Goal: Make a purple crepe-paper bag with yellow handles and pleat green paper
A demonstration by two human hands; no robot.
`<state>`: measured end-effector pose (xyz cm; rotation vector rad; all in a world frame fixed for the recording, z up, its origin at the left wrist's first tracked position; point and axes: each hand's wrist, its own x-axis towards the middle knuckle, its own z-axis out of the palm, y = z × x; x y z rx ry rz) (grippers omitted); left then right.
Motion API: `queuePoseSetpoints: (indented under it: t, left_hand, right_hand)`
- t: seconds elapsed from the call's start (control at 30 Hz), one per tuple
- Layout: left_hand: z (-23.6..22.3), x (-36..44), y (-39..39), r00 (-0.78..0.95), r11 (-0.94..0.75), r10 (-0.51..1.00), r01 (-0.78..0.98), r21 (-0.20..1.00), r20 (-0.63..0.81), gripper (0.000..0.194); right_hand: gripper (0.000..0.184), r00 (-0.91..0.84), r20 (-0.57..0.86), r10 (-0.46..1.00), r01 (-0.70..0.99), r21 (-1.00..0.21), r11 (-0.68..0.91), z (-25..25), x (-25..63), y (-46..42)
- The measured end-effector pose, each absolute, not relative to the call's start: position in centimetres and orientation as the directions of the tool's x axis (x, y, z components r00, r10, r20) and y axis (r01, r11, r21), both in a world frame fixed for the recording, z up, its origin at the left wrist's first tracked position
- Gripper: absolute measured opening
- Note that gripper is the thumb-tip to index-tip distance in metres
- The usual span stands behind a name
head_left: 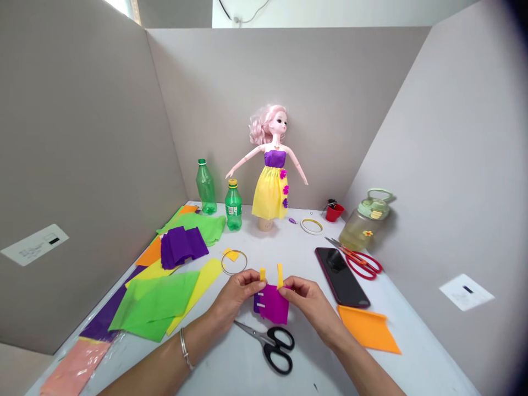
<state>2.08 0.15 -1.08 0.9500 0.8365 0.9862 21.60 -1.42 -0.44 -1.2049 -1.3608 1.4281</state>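
L hand (pixel 237 297): green crepe paper (pixel 154 302) just left, black scissors (pixel 274 346) below. R hand (pixel 309 305): phone (pixel 341 276) to right. Way fwd to doll (pixel 270 187) passable, wire hoop (pixel 234 263) nr L hand.

Taupe partition panels (pixel 289 99) stand on the left, back and right of a white table (pixel 429 366), with a white label (pixel 35 245) on the left panel and another (pixel 466 291) on the right. Above the back panel, upper centre, rises a white wall (pixel 330 14) crossed by a dark cable (pixel 243 14) – and a bright window (pixel 119 5) glows at the upper left.
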Motion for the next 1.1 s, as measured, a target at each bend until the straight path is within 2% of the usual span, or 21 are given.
queuePoseSetpoints:
  t: [0.17,0.33,0.47,0.63,0.77,0.9,1.1]
  left_hand:
    - [-1.1,2.0,0.3,0.315,0.239,0.939,-0.305,0.922,-0.139,0.029]
    - [-1.2,2.0,0.4,0.295,0.247,0.943,-0.315,0.916,-0.153,0.029]
    - [-1.2,2.0,0.4,0.307,0.264,0.937,-0.306,0.915,-0.167,0.028]
    - [-1.0,2.1,0.1,0.347,0.264,0.923,-0.263,0.928,-0.164,0.026]
    - [-1.0,2.2,-0.1,0.392,0.236,0.909,-0.211,0.949,-0.139,0.028]
    - [-1.3,2.3,-0.1,0.441,0.189,0.893,-0.172,0.967,-0.096,0.031]
    - [-2.1,2.2,0.0,0.466,0.117,0.884,-0.134,0.984,-0.042,0.028]
  right_hand:
    - [0.027,-0.221,-0.108,0.969,0.092,-0.992,-0.090,-0.3,21.5,-1.5]
    - [0.029,-0.257,-0.100,0.961,0.203,-0.978,-0.047,0.0,21.7,-1.5]
    - [0.040,-0.180,0.022,0.983,0.341,-0.936,0.083,0.7,22.4,-1.7]
    - [0.024,-0.077,0.220,0.972,0.485,-0.844,0.229,1.4,22.8,-2.3]
    - [0.016,-0.157,0.333,0.930,0.504,-0.783,0.365,1.5,22.3,-2.9]
    - [0.015,-0.256,0.389,0.885,0.499,-0.731,0.465,1.4,21.3,-3.3]
    - [0.013,-0.240,0.405,0.882,0.497,-0.729,0.471,1.2,20.9,-3.4]
